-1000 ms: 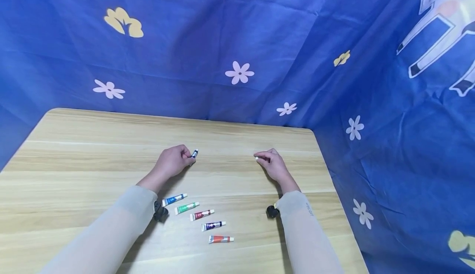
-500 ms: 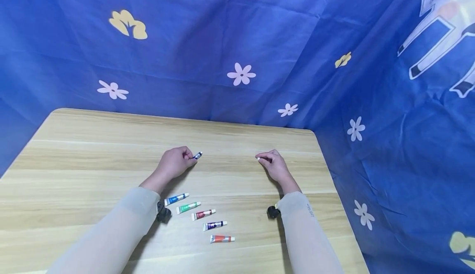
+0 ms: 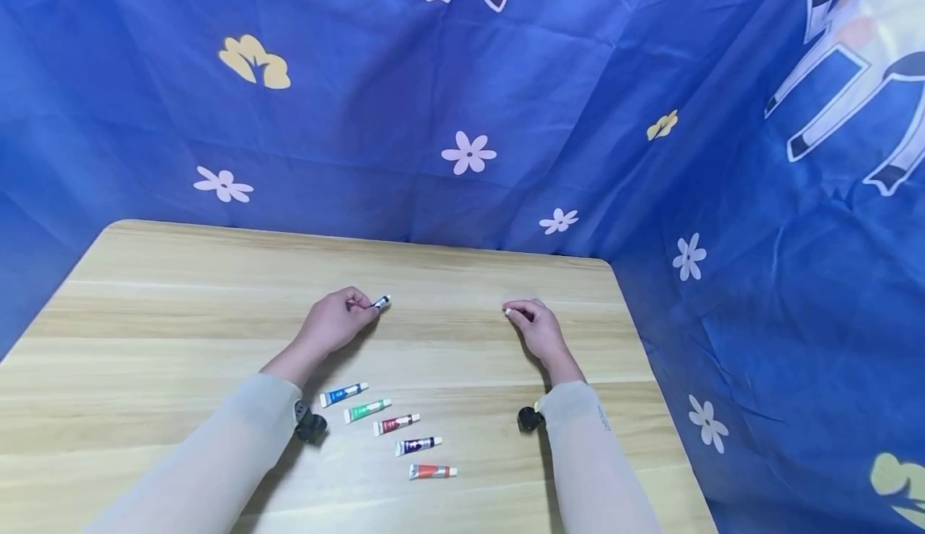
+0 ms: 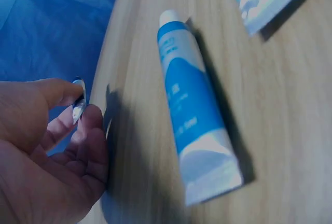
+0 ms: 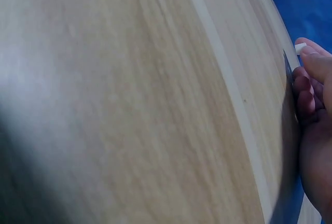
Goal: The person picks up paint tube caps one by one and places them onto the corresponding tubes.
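My left hand (image 3: 334,319) pinches a small dark paint tube (image 3: 381,303) between thumb and fingertips, its nozzle end pointing away to the right. Seen in the left wrist view, the tube (image 4: 79,102) is nearly edge-on, partly behind the thumb. Across from it, my right hand (image 3: 538,328) pinches a tiny white cap (image 3: 507,311); in the right wrist view the cap (image 5: 300,48) pokes out past the thumb tip. A wide gap separates the two hands, both over the far half of the table.
Several paint tubes lie in a slanting row on the wooden table (image 3: 217,293): blue (image 3: 344,394), green (image 3: 368,411), dark red (image 3: 397,425), purple (image 3: 418,446) and orange-red (image 3: 433,471). The blue one lies beside my left wrist. A blue patterned curtain (image 3: 361,116) hangs behind and at the right.
The tube in my left hand has tipped over further to the right. My right hand, with the cap, has shifted slightly rightward in the view. The tubes on the table stay put.
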Motion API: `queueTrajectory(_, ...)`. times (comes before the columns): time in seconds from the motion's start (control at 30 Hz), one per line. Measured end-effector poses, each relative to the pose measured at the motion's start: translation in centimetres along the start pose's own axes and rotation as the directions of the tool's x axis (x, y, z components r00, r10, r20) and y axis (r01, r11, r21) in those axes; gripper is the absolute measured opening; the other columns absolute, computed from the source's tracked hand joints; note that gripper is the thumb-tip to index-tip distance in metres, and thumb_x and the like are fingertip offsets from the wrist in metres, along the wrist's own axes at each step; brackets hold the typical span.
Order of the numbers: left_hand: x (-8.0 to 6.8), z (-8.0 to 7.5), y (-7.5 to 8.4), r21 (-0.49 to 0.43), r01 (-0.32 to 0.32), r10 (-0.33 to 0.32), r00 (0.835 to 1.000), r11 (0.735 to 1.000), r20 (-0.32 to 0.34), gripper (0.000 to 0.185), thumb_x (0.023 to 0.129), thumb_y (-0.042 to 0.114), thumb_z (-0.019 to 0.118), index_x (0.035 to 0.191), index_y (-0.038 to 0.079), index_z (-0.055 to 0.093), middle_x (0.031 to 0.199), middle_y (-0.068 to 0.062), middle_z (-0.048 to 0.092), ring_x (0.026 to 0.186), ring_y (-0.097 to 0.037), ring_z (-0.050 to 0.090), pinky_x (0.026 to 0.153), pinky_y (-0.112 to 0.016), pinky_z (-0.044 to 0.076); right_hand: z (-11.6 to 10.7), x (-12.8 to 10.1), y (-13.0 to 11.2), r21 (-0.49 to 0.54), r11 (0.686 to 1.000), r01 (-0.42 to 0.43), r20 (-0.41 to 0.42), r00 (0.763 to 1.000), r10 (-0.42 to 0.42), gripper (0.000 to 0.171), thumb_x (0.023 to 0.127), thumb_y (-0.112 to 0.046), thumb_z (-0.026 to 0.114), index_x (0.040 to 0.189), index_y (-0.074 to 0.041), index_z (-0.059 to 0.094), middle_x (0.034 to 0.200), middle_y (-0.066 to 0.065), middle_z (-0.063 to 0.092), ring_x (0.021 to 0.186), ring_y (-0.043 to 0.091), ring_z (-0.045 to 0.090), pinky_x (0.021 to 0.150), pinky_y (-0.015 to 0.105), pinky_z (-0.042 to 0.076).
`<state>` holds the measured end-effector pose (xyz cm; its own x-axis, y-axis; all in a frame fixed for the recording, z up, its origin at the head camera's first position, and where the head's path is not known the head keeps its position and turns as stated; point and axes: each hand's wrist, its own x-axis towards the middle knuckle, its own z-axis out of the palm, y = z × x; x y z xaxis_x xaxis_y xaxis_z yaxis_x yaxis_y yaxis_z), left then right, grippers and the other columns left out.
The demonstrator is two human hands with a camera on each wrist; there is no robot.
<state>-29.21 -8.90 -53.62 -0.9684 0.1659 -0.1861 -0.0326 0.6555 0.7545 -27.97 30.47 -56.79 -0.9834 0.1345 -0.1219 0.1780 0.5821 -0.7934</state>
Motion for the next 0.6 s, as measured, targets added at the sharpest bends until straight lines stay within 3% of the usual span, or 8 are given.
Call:
queueTrajectory(0.17,-1.0,-0.6,0.0,-0.073,0.021,-0.022,1.0,0.997,-0.011,0.025,0.104,0.032,0.072,0.109,0.008,0.069,0.09,-0.002,0.068,0.081,-0.02,0.062,0.074,-0.032,0.048,0.1,0.1,0.1,0.072,0.997,-0.014,-0.046,0.999,0.018,0.019,0.107,-0.029,0.07,0.121,-0.024,0.082,0.118,0.003,0.071,0.105,0.018,0.061,0.09,0.03,0.049)
queueTrajectory(0.37,-2.7,-1.3,0.0,-0.183,0.036,-0.037,0.999,0.982,-0.001,0.027,0.106,0.03,0.07,0.116,0.005,0.066,0.095,-0.012,0.076,0.076,-0.022,0.068,0.069,-0.031,0.054,0.2,-0.1,0.2,0.15,0.988,-0.043,-0.097,0.994,0.058,0.02,0.108,-0.025,0.069,0.122,-0.019,0.08,0.118,0.004,0.074,0.103,0.015,0.063,0.086,0.023,0.052)
queueTrajectory(0.47,-3.6,-1.6,-0.3,-0.193,0.042,-0.046,0.999,0.98,-0.014,0.028,0.106,0.031,0.069,0.119,0.006,0.066,0.097,-0.013,0.08,0.077,-0.022,0.069,0.071,-0.03,0.05,0.2,-0.2,0.2,0.225,0.973,-0.057,-0.113,0.99,0.085,0.021,0.109,-0.024,0.067,0.124,-0.015,0.079,0.113,0.005,0.074,0.097,0.013,0.064,0.082,0.02,0.055)
queueTrajectory(0.6,-5.0,-2.1,-0.2,-0.208,0.055,-0.064,0.997,0.977,-0.033,0.028,0.106,0.032,0.069,0.12,0.007,0.065,0.094,-0.012,0.08,0.072,-0.021,0.068,0.064,-0.03,0.049,0.3,-0.5,0.2,0.353,0.933,-0.067,-0.111,0.987,0.113,0.024,0.109,-0.02,0.066,0.127,-0.007,0.076,0.112,0.01,0.075,0.092,0.014,0.066,0.078,0.019,0.057)
